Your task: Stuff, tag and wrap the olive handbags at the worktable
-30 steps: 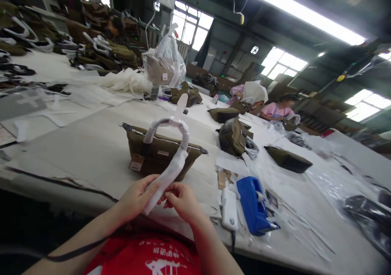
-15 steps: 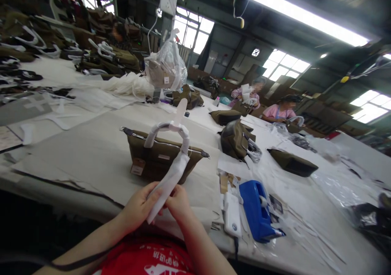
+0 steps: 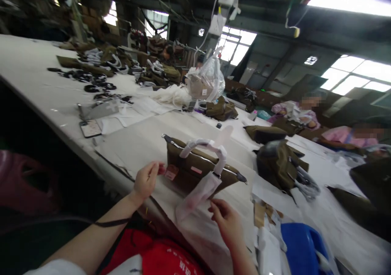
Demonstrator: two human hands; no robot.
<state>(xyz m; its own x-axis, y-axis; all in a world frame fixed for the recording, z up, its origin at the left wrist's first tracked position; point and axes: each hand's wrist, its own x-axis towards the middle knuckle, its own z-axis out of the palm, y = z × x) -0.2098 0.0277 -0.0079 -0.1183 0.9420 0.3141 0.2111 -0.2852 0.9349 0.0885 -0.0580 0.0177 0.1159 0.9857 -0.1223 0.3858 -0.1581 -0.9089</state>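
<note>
An olive handbag [image 3: 187, 179] stood upright on the pale worktop [image 3: 27, 59], directly in front of the person, its zipper [image 3: 207, 157] running along the top edge. Above the handbag rose an arched handle [image 3: 222, 155] in whitish wrapping; from the near end of this handle, a pale translucent strip [image 3: 197, 197] slanted across the front of the handbag toward the person. A small pink label [image 3: 196, 170] marked the handbag's front, and a brown tag [image 3: 171, 172] hung near its left end. The hands were apart from each other. The left hand [image 3: 147, 180] was at the left of the handbag, just beside the tag, its fingers loosely bent and nothing seen in its grasp. The right hand [image 3: 226, 218] was in front of the handbag, just right of the strip, its fingers curled; whether the fingertips pinched anything could not be told. Well to the left of the handbag lay a patterned phone [image 3: 91, 128]. Behind the handbag, a clear plastic sack [image 3: 212, 77] surrounded a brownish item. To the right of the handbag rested a second olive bag [image 3: 273, 165]; also to its right, but nearer the person, was a blue dispenser [image 3: 296, 242], partly out of view.
</note>
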